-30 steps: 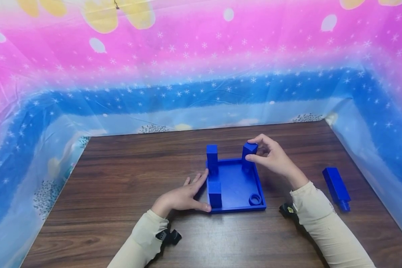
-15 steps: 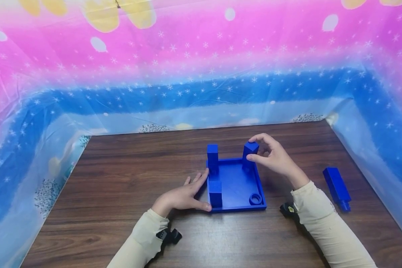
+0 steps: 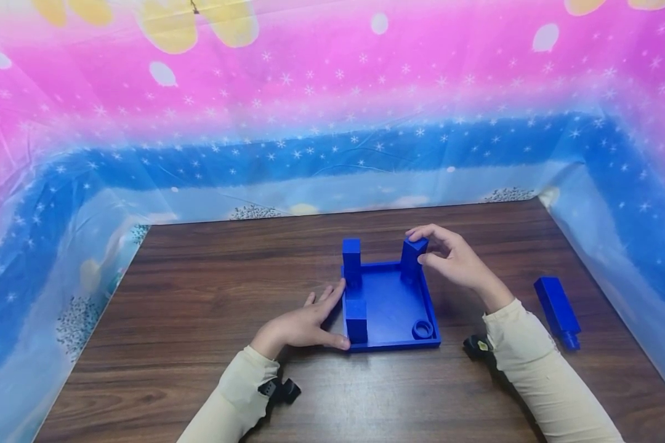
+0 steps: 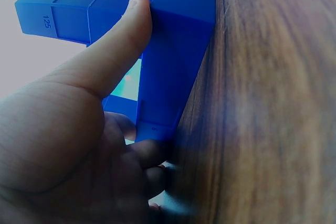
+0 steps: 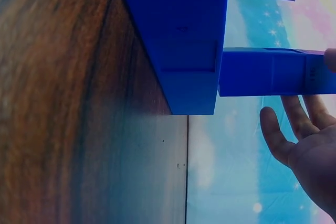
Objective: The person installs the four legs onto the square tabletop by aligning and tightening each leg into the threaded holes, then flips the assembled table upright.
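Observation:
A blue square tray with a raised rim [image 3: 393,347] lies on the table. Blue square posts rise from three of its corners: the far-left post [image 3: 351,255], the near-left post [image 3: 357,323] and the far-right post [image 3: 412,264]. My right hand [image 3: 454,261] pinches the top of the far-right post between thumb and fingers. Along the tray's left side, my left hand [image 3: 299,324] rests with extended fingers against the wall, its thumb at the near-left corner. A round blue socket [image 3: 422,330] shows in the near-right corner.
A loose blue post [image 3: 557,311] with a threaded end lies on the wooden table [image 3: 199,277] at the right. A patterned cloth [image 3: 332,147] hangs around the back and sides. Black cameras sit at both wrists.
The far-right post has turned in place, and my right thumb has shifted right across it while the index finger moved slightly left. My left hand and the tray stay put.

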Tool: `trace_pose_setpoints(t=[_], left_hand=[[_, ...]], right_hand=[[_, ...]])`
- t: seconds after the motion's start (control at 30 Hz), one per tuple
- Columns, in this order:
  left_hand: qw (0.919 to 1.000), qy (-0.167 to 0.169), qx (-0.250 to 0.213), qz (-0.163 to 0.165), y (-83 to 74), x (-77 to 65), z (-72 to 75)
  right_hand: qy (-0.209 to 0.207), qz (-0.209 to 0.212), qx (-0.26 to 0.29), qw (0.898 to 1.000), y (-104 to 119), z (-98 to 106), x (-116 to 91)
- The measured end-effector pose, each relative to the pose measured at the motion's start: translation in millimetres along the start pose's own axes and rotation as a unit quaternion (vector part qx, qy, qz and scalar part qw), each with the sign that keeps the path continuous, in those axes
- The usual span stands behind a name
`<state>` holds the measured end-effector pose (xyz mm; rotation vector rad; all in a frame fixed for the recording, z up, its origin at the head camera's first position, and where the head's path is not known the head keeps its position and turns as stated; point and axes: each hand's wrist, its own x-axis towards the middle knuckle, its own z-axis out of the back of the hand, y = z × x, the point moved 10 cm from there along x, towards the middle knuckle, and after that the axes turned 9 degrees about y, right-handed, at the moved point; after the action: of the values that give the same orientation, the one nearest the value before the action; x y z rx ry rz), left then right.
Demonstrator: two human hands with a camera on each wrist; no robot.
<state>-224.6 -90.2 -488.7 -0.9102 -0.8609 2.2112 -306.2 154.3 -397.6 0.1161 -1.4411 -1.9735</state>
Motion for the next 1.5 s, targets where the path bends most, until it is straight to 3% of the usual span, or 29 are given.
trace_pose_setpoints(t=[0.83, 1.5], left_hand=[[0.9999, 0.002, 0.008, 0.014, 1.0, 1.3, -0.3], [1.0, -0.001, 0.004, -0.003, 0.4, 1.4, 0.0]], right_hand=[[-0.012, -0.039, 0.014, 0.999, -8.5, 3.0, -0.3], [-0.021, -0.051, 0.018, 0.998, -10.0, 1.6, -1.2]])
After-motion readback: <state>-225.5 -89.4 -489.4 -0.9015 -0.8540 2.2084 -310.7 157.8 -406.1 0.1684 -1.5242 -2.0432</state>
